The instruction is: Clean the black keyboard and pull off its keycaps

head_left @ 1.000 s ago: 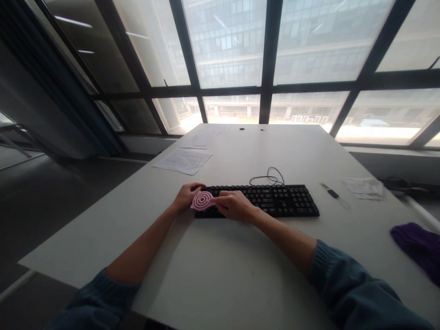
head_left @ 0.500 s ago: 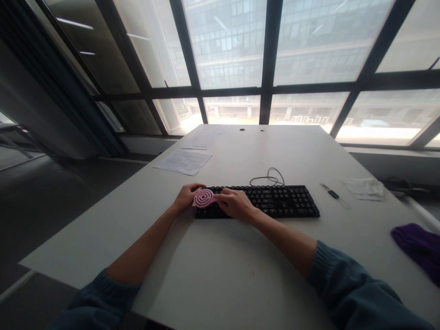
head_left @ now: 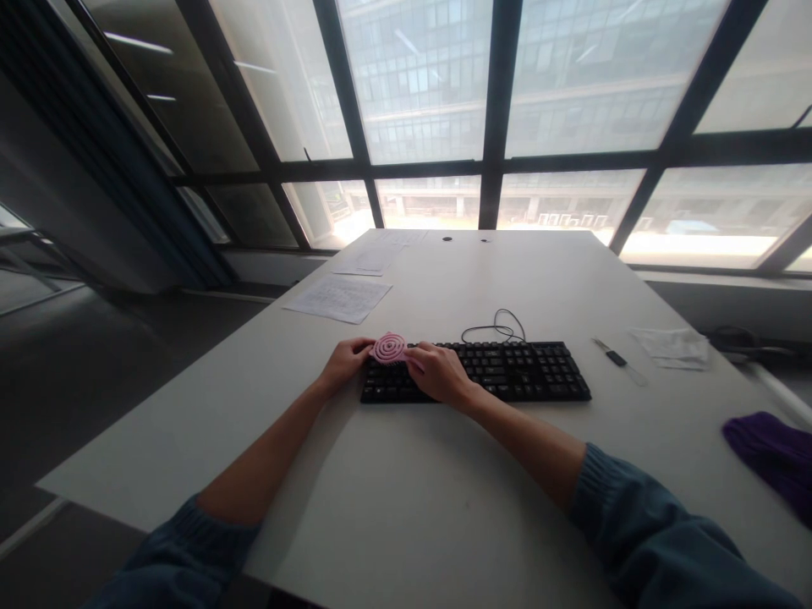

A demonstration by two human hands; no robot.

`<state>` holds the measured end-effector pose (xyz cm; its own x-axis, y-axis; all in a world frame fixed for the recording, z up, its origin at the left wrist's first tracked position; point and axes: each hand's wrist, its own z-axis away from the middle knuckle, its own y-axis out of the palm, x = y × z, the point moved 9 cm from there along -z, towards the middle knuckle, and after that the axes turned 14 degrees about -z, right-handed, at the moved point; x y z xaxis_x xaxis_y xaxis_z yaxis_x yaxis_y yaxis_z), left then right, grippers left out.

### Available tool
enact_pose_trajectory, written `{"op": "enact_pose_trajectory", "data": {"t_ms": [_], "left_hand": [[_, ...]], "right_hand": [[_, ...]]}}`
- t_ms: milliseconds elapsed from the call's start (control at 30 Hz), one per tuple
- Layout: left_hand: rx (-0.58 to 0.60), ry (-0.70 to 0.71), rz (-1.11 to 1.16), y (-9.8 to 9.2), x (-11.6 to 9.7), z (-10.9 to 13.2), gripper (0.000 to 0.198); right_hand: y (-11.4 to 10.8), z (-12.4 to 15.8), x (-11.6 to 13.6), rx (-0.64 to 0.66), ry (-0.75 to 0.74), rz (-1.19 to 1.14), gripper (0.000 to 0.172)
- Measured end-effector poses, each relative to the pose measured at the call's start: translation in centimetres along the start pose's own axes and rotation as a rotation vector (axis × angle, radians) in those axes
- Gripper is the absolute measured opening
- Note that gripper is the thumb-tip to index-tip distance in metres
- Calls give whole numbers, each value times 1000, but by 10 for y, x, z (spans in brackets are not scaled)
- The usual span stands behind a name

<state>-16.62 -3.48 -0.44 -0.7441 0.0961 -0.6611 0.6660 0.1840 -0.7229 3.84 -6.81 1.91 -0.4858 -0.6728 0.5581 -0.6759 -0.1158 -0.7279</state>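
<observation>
A black keyboard (head_left: 520,372) lies flat on the white desk. Its left end is held by my left hand (head_left: 343,365), the fingers closed at the far left corner and partly hidden. My right hand (head_left: 439,372) grips the handle of a pink hairbrush (head_left: 388,348) with a round spiral head. The brush head is over the keyboard's upper left keys, bristles facing down, close to my left fingertips. Part of the keys lies hidden under the brush and my right hand.
Behind the keyboard its black cable (head_left: 496,326) lies looped. To the right are a small knife-like tool with a black grip (head_left: 615,358), a clear plastic bag (head_left: 671,348) and a purple cloth (head_left: 770,457). Printed papers (head_left: 339,298) lie at the left edge. Large windows stand beyond the desk.
The hairbrush has moved away from me and slightly right, from the lower left keys to the keyboard's upper left edge. My left hand stays at the keyboard's left end.
</observation>
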Motion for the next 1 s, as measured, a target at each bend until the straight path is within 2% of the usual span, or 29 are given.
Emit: {"op": "enact_pose_trajectory", "data": {"t_ms": [200,467,733,1000], "left_hand": [[13,2,12,2,1,0,40],[34,-29,-9,5,14,-3,41],[17,-3,2,0,2,0,36],[9,2,-8,0,-4,0,41]], "right_hand": [[-1,1,6,-5,-70,-50,28],[10,6,19,110,-243,-114,30],[4,2,9,54,-100,-58,30],[0,0,-2,-12,4,-10,29]]}}
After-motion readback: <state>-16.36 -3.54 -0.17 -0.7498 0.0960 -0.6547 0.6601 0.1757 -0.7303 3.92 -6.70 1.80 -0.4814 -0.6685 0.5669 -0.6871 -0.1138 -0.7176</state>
